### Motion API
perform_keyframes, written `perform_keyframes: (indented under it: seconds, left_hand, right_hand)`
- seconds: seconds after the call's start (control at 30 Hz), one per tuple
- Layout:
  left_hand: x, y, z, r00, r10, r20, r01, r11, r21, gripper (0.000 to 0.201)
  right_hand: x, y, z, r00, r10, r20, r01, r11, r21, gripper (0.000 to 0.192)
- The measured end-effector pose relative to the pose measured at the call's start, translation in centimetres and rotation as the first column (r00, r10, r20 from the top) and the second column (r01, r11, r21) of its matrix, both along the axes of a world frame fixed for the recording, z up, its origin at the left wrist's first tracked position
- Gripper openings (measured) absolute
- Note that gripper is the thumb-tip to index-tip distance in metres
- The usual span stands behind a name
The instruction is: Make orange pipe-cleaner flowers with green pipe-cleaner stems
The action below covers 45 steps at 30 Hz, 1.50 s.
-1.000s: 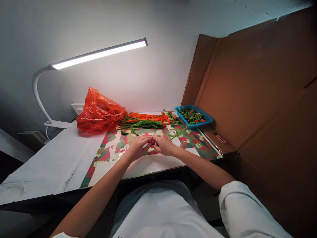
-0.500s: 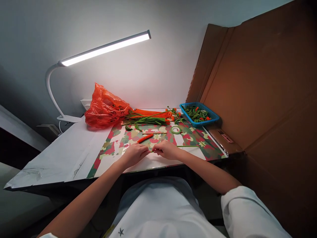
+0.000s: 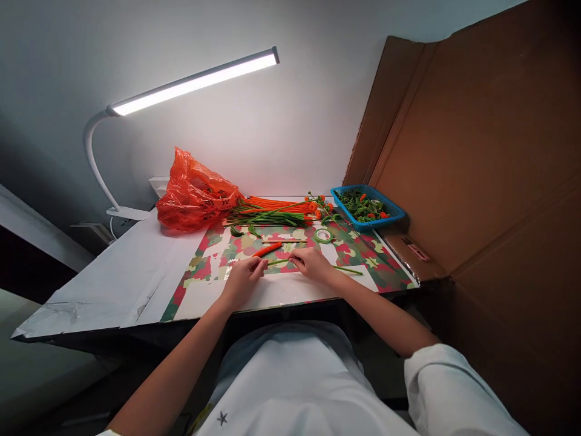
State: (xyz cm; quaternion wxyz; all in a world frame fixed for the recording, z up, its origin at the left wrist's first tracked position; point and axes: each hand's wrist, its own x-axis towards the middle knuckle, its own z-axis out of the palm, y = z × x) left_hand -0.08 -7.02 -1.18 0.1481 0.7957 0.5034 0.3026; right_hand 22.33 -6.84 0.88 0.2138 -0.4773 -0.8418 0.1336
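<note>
My right hand lies on the camouflage-patterned mat, pinching a thin green stem that runs under it and comes out to the right. My left hand rests on the mat with curled fingers, its fingertips at the stem's left end; whether they grip it is unclear. Just beyond the hands lie a short orange coiled piece and a thin wooden stick. A roll of green tape lies further right.
A pile of orange and green stems lies at the back, beside an orange plastic bag and a blue basket of small green and orange parts. A white desk lamp arches overhead. A cardboard wall closes the right side.
My hands have moved apart and slightly away from me, with the green stem now stretched between them on the mat. The view has shifted a little.
</note>
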Motion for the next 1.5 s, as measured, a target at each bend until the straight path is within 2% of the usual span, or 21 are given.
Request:
perform_keyframes:
  seconds: [0.23,0.5,0.7,0.8,0.87,1.0,1.1,1.17,1.3,1.5]
  left_hand:
    - [1.9,-1.0,1.4,0.976,-0.13,-0.176,0.131,0.991,-0.001,0.024]
    - [1.4,-0.9,2.2,0.934,-0.139,-0.329,0.121,0.99,-0.074,0.021]
    - [3.6,-2.2,3.0,0.917,-0.126,-0.378,0.105,0.991,-0.077,0.03]
    - [4.0,-2.2,3.2,0.915,-0.191,-0.354,0.138,0.976,-0.168,0.031]
    - [3.6,-1.9,3.4,0.908,-0.283,-0.308,0.209,0.945,-0.252,0.03]
    - [2.4,-1.2,3.7,0.87,-0.472,-0.145,0.377,0.825,-0.421,0.034]
    - [1.9,-0.8,3.5,0.852,-0.523,-0.025,0.443,0.746,-0.497,0.037]
    - [1.7,-0.7,3.2,0.85,-0.526,0.03,0.464,0.72,-0.517,0.041]
    - [1.3,-0.5,2.6,0.863,-0.499,0.08,0.47,0.733,-0.493,0.048]
    - [1.5,-1.0,2.3,0.882,-0.469,0.042,0.447,0.805,-0.39,0.035]
  right_hand:
    - [-0.9,-1.3,0.4,0.99,0.039,0.137,-0.037,0.999,-0.021,0.016]
    - [-0.7,-2.0,0.7,0.954,0.012,0.299,0.0,0.999,-0.039,0.021]
    - [-1.6,-2.6,1.4,0.93,0.001,0.367,0.002,1.0,-0.009,0.026]
    - [-2.0,-2.9,1.6,0.925,0.041,0.379,-0.043,0.999,-0.004,0.026]
    - [-1.9,-3.0,1.7,0.925,0.078,0.373,-0.082,0.997,-0.007,0.025]
    - [-1.1,-2.9,1.5,0.934,0.167,0.317,-0.171,0.985,-0.016,0.024]
    - [-0.5,-2.8,1.2,0.945,0.217,0.245,-0.221,0.975,-0.014,0.025]
    - [-0.2,-2.6,1.1,0.952,0.24,0.19,-0.243,0.97,-0.01,0.023]
    - [0.2,-2.1,1.0,0.963,0.258,0.084,-0.257,0.966,-0.015,0.018]
    - [0.2,-1.9,0.6,0.971,0.237,-0.013,-0.238,0.97,-0.056,0.014]
